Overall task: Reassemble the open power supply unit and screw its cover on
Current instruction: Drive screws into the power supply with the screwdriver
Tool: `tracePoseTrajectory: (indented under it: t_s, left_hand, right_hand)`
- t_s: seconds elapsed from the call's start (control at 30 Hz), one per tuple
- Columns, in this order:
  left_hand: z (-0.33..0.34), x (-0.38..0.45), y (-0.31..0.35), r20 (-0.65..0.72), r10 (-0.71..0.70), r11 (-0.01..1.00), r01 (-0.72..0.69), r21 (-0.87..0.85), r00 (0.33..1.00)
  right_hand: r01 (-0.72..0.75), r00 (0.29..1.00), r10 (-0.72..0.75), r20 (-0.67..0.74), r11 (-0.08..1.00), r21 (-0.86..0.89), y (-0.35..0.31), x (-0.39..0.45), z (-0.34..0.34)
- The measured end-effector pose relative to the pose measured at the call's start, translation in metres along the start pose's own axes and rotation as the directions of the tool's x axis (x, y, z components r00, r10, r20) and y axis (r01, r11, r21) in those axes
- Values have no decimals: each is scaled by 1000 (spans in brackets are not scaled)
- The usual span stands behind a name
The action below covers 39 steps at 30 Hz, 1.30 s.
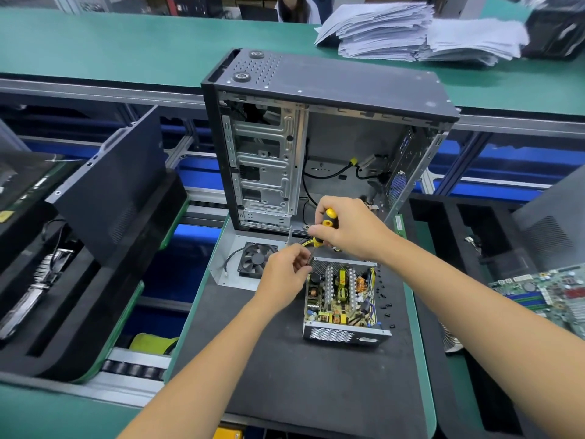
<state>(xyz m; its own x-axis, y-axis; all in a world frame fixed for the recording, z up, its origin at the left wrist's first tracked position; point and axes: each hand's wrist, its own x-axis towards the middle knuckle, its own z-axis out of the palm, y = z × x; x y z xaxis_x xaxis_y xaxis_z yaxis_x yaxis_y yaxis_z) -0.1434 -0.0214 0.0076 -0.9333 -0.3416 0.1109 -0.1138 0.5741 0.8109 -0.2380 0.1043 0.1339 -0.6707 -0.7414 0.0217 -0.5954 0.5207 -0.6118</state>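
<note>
Both hands (316,248) just above open power supply (343,301)

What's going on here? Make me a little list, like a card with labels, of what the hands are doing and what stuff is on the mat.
right hand: grips a yellow and black screwdriver, tip pointing down
left hand: fingers curled at the screwdriver's tip, by the box's back left corner; what they hold is hidden
power supply box: open, circuit board showing, no cover on it
cover with fan: lies on the mat, left of the box
loose screws: scattered right of the box
computer case: stands open behind
</note>
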Motion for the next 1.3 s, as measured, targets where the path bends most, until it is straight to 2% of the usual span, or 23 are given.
tracePoseTrajectory:
  t_s: [0.23,0.53,0.73,0.83,0.97,1.1,1.3]
  left_hand:
    - [15,-1,2,25,-3,994,0,108,1000]
    - [25,2,-4,28,51,973,-56,225,998]
    - [22,8,-7,76,37,970,-54,238,996]
    - [14,11,-10,114,96,955,-123,268,989]
    - [-10,31,-15,152,222,862,-267,430,963]
    - [-22,50,-18,276,199,860,-303,410,940]
    - [-15,63,-20,474,170,843,-377,384,864]
  right_hand:
    - [60,995,-55,83,997,-57,11,4,14]
    - [47,997,-43,68,997,-54,26,10,20]
    - [31,996,-27,86,998,-51,30,12,23]
    - [32,995,-26,100,998,-58,31,13,26]
    - [29,993,-22,116,998,-59,32,16,32]
    - [29,991,-19,132,997,-76,34,19,38]
    - [6,987,12,161,994,-113,41,19,46]
